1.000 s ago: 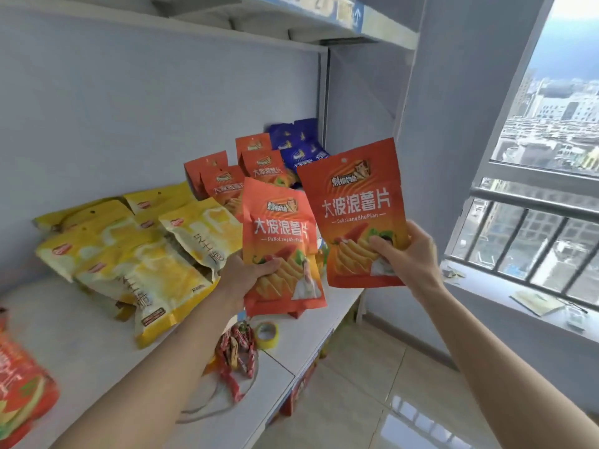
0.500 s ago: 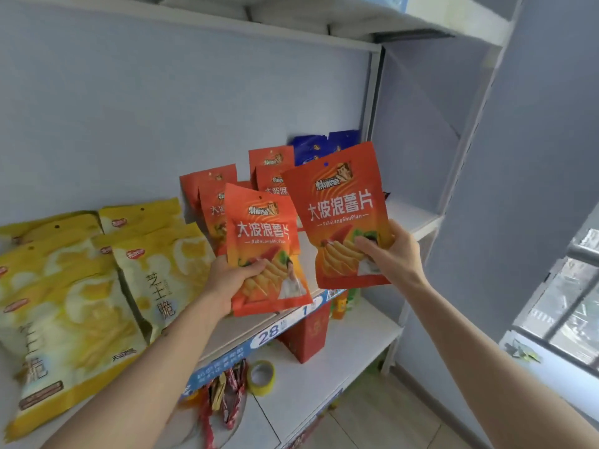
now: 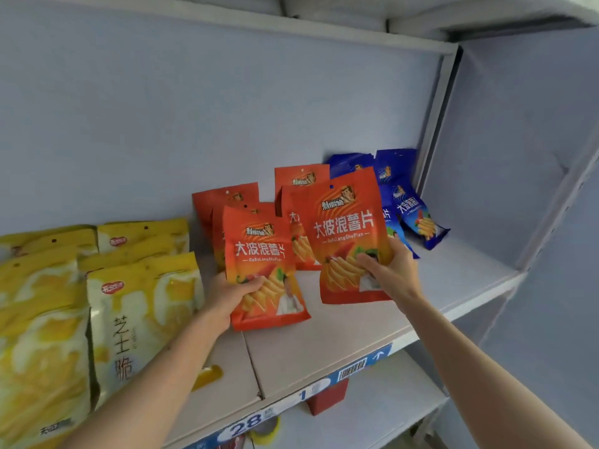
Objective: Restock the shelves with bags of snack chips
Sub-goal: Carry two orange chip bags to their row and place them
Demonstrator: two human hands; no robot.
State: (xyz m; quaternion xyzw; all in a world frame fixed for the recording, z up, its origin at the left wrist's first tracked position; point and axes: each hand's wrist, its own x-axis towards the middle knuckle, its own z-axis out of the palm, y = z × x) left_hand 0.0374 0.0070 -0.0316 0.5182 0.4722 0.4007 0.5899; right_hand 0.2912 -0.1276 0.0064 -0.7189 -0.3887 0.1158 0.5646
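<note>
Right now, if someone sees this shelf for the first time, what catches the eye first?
Two orange bags held upright at the centre: the left hand grips the left bag, the right hand grips the right bag. Behind them more orange bags stand in a row. Big yellow bags fill the shelf's left; blue bags sit at the far right.

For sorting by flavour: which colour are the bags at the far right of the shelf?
Blue bags, seen in the head view, the only one.
</note>
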